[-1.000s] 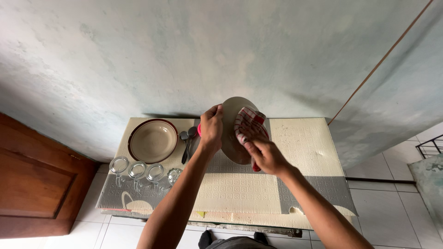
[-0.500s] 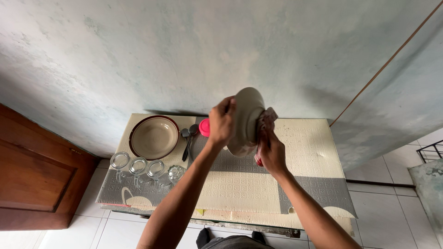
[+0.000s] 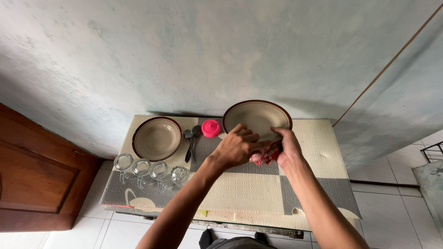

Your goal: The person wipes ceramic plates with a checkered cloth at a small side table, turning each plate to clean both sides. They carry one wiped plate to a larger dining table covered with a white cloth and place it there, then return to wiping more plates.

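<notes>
Red cloth point(image 3: 264, 157), mostly hidden, pinched in both grips, left hand point(image 3: 237, 146) and right hand point(image 3: 287, 148), covering plate point(image 3: 257, 117) rim.

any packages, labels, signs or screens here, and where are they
None in view: no package, label, sign or screen shows.
Tablecloth: covers the table, cream and grey squares with a small printed pattern, a cup drawing near its front left corner.
Pink lid-like round thing: between the two brown-rimmed plates, no label visible.
Both hands hold a plate and a red-and-white cloth.
</notes>
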Demonstrator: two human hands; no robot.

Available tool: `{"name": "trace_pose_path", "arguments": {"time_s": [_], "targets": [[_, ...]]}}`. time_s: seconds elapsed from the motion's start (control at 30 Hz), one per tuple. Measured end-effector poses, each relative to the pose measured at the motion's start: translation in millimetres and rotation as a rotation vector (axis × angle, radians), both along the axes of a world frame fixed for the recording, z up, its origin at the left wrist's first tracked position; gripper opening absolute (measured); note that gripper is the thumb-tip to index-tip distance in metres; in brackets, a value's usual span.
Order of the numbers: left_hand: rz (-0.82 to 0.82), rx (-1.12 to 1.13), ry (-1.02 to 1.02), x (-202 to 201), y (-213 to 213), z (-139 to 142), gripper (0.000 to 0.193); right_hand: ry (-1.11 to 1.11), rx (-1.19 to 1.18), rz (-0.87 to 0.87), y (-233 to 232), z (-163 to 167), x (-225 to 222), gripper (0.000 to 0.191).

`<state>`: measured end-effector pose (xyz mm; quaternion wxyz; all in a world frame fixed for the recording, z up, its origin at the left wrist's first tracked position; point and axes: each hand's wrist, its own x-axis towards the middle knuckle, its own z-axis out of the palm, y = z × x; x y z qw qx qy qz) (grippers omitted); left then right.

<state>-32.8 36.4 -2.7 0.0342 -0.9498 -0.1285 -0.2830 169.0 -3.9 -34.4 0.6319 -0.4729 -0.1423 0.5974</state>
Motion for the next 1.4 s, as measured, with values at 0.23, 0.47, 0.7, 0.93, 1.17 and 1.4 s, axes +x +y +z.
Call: {"name": "trace_pose_path", "arguments": {"time_s": [0.23,0.47,0.7,0.93,1.17,1.4], "targets": [[0.537,-0.792,-0.444,-24,34,-12,0.069,-0.173,-0.195,-0.088,-21,-9,19,0.044],[0.017,-1.481,-0.724,-14,39,-61,0.061,-0.229,-0.138,0.020,-29,2,21,0.044],[0.052,-1.623,-0.662,-10,36,-59,0.058,-0.205,0.131,0.071,-22,34,39,0.039],[0.153,-1.423,-0.319,-1,21,-40,0.060,-0.775,0.215,0.435,-11,41,51,0.042],[0.241,-1.666,-0.826,6,40,-59,0.056,-1.373,-0.037,-0.131,-20,16,34,0.028],[0.391,-1.489,-0.992,11,48,-63,0.050,-1.907,0.527,-0.197,-36,-4,3,0.033]]}}
